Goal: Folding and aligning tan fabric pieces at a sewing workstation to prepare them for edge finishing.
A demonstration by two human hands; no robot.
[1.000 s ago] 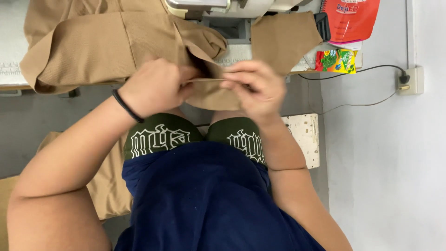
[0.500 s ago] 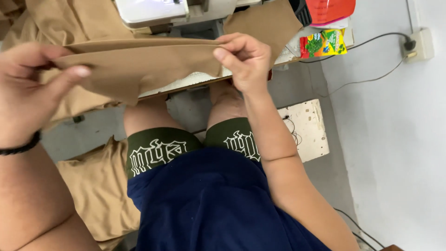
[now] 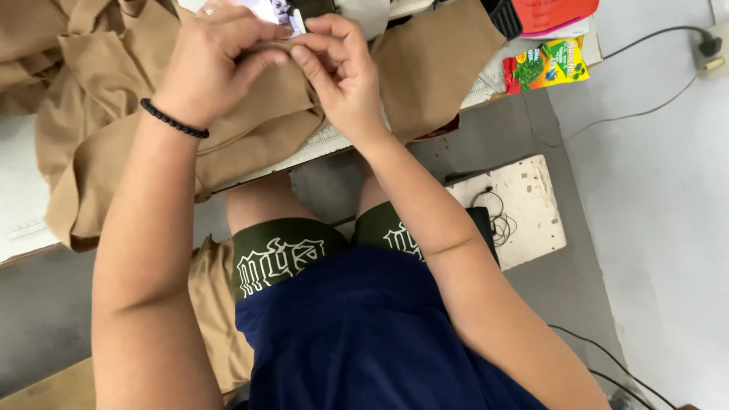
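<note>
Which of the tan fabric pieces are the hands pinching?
The folded tan fabric piece at the table's middle, pinched between both hands; the tan piece to its right and the heap far left lie untouched.

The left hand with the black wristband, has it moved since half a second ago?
Yes. The left hand has swung rightward, meeting the right hand by the grey sewing machine.

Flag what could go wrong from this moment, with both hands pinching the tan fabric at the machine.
1. Both hands, left hand and right hand, pinch the tan fabric right beside the sewing machine; fingers could stray too near it.
2. Loose fabric hangs over the table edge and might drag the piece out of line.
</note>
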